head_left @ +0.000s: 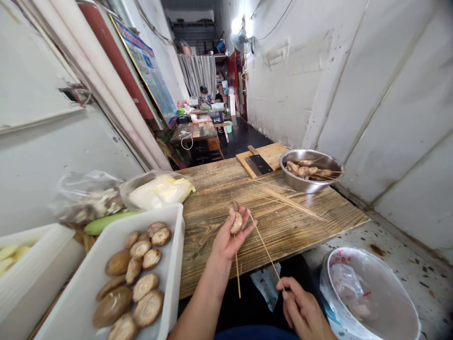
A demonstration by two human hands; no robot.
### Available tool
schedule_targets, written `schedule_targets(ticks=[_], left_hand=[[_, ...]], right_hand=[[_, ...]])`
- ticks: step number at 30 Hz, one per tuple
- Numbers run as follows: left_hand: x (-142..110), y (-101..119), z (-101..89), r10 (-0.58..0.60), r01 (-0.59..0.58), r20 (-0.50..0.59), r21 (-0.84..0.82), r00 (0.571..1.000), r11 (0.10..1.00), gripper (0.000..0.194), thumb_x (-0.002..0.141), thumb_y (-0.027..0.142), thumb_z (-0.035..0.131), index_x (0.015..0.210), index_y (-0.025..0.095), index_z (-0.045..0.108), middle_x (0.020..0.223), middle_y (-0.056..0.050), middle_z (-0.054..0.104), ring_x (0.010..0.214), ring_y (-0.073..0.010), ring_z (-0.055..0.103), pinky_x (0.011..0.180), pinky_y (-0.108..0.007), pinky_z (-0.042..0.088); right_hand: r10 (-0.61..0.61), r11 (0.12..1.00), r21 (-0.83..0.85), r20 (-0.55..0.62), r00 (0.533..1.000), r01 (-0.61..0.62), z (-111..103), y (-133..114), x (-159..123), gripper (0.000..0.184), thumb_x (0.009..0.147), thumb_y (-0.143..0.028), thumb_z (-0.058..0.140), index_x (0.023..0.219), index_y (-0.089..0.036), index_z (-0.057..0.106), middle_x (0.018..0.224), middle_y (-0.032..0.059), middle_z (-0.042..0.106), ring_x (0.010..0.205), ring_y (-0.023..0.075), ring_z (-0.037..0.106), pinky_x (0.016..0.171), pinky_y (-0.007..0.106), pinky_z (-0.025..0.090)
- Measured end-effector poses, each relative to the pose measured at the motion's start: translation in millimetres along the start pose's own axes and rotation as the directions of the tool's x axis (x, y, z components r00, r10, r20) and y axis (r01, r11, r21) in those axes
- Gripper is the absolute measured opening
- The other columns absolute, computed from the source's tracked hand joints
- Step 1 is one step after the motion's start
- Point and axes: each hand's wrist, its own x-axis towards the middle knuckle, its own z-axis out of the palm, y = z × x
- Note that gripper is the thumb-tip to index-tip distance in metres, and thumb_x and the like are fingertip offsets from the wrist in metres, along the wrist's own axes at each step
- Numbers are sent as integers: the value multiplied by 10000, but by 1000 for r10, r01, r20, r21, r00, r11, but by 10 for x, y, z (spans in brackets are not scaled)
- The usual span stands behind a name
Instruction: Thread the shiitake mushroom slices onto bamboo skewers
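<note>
My left hand (226, 236) is closed around two shiitake mushrooms (236, 223), one above the other. A thin bamboo skewer runs down from them, its lower end (238, 278) hanging free below the palm. Pinched in my right hand (300, 304) is a second bamboo skewer (265, 246). It slants up to the left, and its far tip meets the fingertips of my left hand. Left of my arm, a white plastic tray (180, 236) holds several loose shiitake mushrooms (145, 288), some showing the pale cut-stem side.
Loose skewers (290, 202) lie on the wooden table (201, 222). Behind them are a cleaver (260, 164) on a cutting board (274, 153) and a steel bowl (307, 184) of skewered mushrooms. A bagged cabbage (159, 191) stands behind the tray; a lined bin (371, 288) is at right.
</note>
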Motion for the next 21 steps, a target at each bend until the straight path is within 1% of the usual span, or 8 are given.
schedule_targets(ticks=[4, 7, 9, 10, 13, 15, 18, 21], left_hand=[[19, -74, -37, 38, -39, 40, 21, 998, 999, 109, 842, 146, 562, 941, 170, 600, 968, -50, 684, 1077, -269, 597, 915, -536, 477], [23, -84, -64, 121, -126, 40, 165, 992, 978, 221, 784, 116, 632, 982, 204, 591, 989, -24, 680, 864, -152, 656, 743, -318, 560], [14, -69, -71, 188, -185, 11, 242, 982, 952, 289, 749, 102, 668, 1003, 214, 587, 1002, -19, 676, 746, -85, 640, 602, -175, 521], [5, -59, -70, 201, -195, 0, 258, 980, 946, 304, 742, 108, 678, 1008, 219, 585, 1013, -19, 673, 755, -83, 638, 580, -158, 508], [-27, -48, -47, 166, -170, 38, 239, 985, 956, 300, 743, 126, 680, 1005, 227, 577, 1032, -18, 666, 931, -150, 637, 700, -258, 545], [-47, -72, -21, 163, -182, 98, 232, 982, 956, 310, 737, 112, 682, 1011, 212, 577, 1007, -33, 672, 928, -162, 640, 763, -300, 541], [-72, -158, 15, 208, -241, 143, 280, 968, 929, 362, 713, 81, 697, 1041, 175, 578, 982, -71, 682, 803, -110, 646, 733, -210, 522], [-101, -253, 22, 185, -227, 157, 311, 970, 923, 402, 712, 78, 699, 1079, 175, 566, 978, -75, 683, 843, -116, 645, 781, -223, 518]], right_hand=[[111, 988, 100, 83, 990, -119, 75, -8, 142, 231, 943, -394, 267, 900, -216, 407, 452, -86, 462, 318, 78, 366, 340, 169, 244], [146, 969, 183, 128, 981, -168, 97, -14, 202, 233, 935, -397, 263, 855, -218, 389, 437, -91, 477, 278, 63, 355, 303, 143, 214], [154, 959, 222, 112, 982, -175, 90, -21, 202, 235, 934, -401, 264, 853, -216, 384, 438, -94, 480, 274, 55, 354, 301, 130, 218], [155, 957, 231, 106, 982, -176, 83, -24, 192, 235, 935, -401, 265, 855, -215, 385, 439, -96, 479, 275, 52, 352, 301, 125, 216], [144, 956, 237, 139, 980, -174, 79, -29, 155, 225, 936, -383, 284, 852, -210, 400, 446, -96, 482, 279, 41, 342, 303, 115, 197], [140, 949, 257, 184, 973, -185, 102, -42, 168, 222, 927, -383, 321, 833, -206, 415, 464, -89, 497, 287, 39, 364, 307, 113, 207], [165, 900, 359, 243, 956, -247, 154, -113, 321, 231, 883, -433, 409, 865, -203, 426, 486, -89, 514, 277, 54, 402, 292, 123, 253], [149, 895, 409, 104, 983, -179, 152, -224, 600, 317, 871, -483, 430, 967, -183, 453, 466, -103, 488, 249, 60, 354, 275, 146, 248]])
